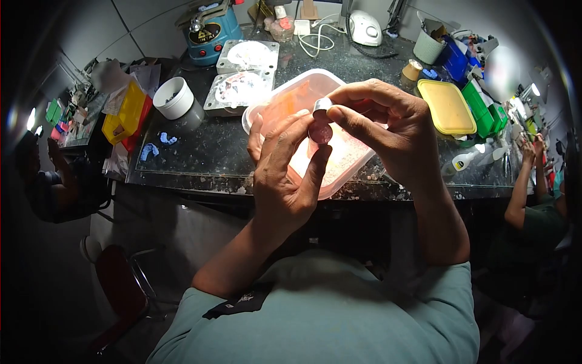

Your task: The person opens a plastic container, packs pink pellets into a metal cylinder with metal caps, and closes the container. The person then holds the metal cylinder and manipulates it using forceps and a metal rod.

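My left hand (282, 167) holds a small round pinkish piece (320, 132) between thumb and fingertips. Just above it, my right hand (397, 124) pinches a small silver metal cap (322, 107) between thumb and index finger. The cap and the round piece are close together; I cannot tell whether they touch. Both hands are over a translucent plastic tub (359, 164) with pale pink granules inside. The hands hide part of the tub.
A two-part metal mould (213, 103), white pot (173, 99) and blue machine (212, 36) stand to the left. A yellow lid (447, 107), green bins (479, 109) and small bottle (464, 160) lie right. Blue pieces (148, 151) rest front left. Other people sit at both sides.
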{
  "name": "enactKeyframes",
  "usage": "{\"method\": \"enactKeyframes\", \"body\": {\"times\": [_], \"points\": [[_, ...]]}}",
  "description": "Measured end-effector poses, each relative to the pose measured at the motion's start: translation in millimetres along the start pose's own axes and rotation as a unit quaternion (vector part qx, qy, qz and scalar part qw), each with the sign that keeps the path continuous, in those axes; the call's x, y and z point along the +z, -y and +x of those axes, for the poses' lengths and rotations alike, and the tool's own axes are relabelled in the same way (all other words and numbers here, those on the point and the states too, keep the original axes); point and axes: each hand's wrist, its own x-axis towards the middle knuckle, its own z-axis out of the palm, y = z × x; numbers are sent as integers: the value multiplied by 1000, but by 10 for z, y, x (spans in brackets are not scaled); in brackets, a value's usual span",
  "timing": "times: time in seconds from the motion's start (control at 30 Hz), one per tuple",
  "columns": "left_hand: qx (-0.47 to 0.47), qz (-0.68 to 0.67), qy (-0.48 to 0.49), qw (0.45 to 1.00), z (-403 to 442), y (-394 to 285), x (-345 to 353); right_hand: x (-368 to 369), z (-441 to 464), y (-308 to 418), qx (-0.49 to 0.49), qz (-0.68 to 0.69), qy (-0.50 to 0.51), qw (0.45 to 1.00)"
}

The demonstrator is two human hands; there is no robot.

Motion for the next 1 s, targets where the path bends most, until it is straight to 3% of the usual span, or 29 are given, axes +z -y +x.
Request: {"method": "enactKeyframes", "body": {"times": [0.23,0.33,0.53,0.57,0.6,0.67,0.73,0.83,1.0], "points": [[5,13,0,1000,-5,7,3,26,11,10,-57,-82,-1,995],[11,21,-2,1000,-1,7,-5,23,13,-54,-55,-50,-14,997],[3,-8,5,1000,30,-35,-23,-96,55,-46,94,154,-32,983],[9,-5,4,1000,30,-20,-23,-130,57,-97,84,160,-33,983],[15,-3,3,1000,25,4,-22,-143,40,-159,12,52,-48,997],[19,1,2,1000,29,20,-29,-147,17,-273,-131,-165,-76,975],[15,1,4,1000,35,5,-28,-153,18,-307,-368,-341,-92,860],[10,0,15,1000,34,-4,-35,-107,-46,-319,-392,-342,-86,849],[16,26,23,999,42,-1,-31,-45,-19,-365,-300,-228,-17,926]]}}
